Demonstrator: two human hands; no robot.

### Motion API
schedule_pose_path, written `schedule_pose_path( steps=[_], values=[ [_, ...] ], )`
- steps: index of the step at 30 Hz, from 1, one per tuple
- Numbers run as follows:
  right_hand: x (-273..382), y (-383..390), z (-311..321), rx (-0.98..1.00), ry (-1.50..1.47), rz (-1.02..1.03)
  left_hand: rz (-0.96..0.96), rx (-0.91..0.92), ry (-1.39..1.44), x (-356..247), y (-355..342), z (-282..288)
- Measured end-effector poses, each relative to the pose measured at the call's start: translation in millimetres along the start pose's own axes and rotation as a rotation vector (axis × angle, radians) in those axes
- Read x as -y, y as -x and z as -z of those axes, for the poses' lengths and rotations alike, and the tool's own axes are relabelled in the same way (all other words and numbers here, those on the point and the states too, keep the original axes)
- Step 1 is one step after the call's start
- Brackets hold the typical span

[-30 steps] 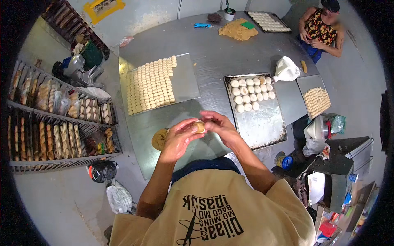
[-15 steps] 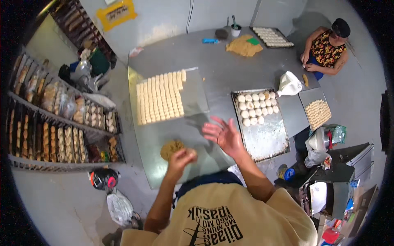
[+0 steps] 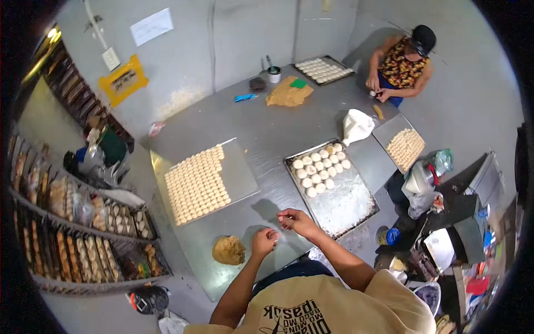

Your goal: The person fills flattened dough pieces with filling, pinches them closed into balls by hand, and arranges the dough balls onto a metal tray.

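Observation:
Over the near part of the metal table (image 3: pixel 267 133), my left hand (image 3: pixel 265 242) is closed with its fingers curled; what it holds, if anything, is hidden. My right hand (image 3: pixel 299 224) is just right of it and slightly farther, fingers bent together towards the left hand, their contents too small to make out. A lump of brown, crumbly filling (image 3: pixel 228 250) sits left of my left hand. Beyond it, rows of small pale dough pieces (image 3: pixel 194 186) cover most of a flat sheet (image 3: pixel 243 177). Right of my hands, a dark-rimmed baking tray (image 3: pixel 342 214) bears round white dough balls (image 3: pixel 316 167) in its far half.
A co-worker (image 3: pixel 403 69) handles a small piece at the far right. A white container (image 3: pixel 357 126), a tray of small pieces (image 3: pixel 405 147), a tan dough slab (image 3: pixel 288 93) and another filled tray (image 3: pixel 322 69) lie around the table. Bread racks (image 3: pixel 83 222) stand left.
My right hand has gone from spread fingers to bent ones and come closer to my left. My left hand has moved right, away from the brown filling. The whole view has shifted.

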State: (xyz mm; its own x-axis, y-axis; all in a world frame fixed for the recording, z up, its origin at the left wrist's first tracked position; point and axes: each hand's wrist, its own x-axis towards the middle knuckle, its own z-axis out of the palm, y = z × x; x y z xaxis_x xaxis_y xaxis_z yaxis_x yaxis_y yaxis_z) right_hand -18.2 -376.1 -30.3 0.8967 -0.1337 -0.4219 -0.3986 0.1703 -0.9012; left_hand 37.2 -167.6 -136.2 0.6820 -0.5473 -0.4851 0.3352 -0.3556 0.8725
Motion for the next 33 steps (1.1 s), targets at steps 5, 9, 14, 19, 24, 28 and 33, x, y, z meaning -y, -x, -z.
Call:
schedule_pose_path(
  steps=[5, 9, 14, 19, 24, 28, 33],
  values=[
    [13, 3, 34, -0.051, 0.089, 0.053, -0.145, -0.275, -0.673, 5, 3, 19],
    [1, 14, 83, -0.173, 0.029, 0.076, -0.277, -0.328, -0.751, -32, 16, 1],
    [-16, 15, 132, -0.221, -0.016, 0.082, -0.316, -0.355, -0.708, -84, 23, -28],
    [-24, 20, 181, -0.353, -0.013, 0.145, -0.684, -0.365, -0.738, -166, -3, -68],
    [-36, 20, 232, -0.345, -0.08, 0.146, -0.873, 0.016, -0.719, -315, -30, -153],
    [-40, 17, 257, -0.319, -0.078, 0.155, -1.5, -0.099, -0.639, -411, -50, -263],
    [-36, 36, 277, -0.266, -0.027, 0.143, -1.868, -0.214, -0.965, -497, -24, -367]
  ],
)
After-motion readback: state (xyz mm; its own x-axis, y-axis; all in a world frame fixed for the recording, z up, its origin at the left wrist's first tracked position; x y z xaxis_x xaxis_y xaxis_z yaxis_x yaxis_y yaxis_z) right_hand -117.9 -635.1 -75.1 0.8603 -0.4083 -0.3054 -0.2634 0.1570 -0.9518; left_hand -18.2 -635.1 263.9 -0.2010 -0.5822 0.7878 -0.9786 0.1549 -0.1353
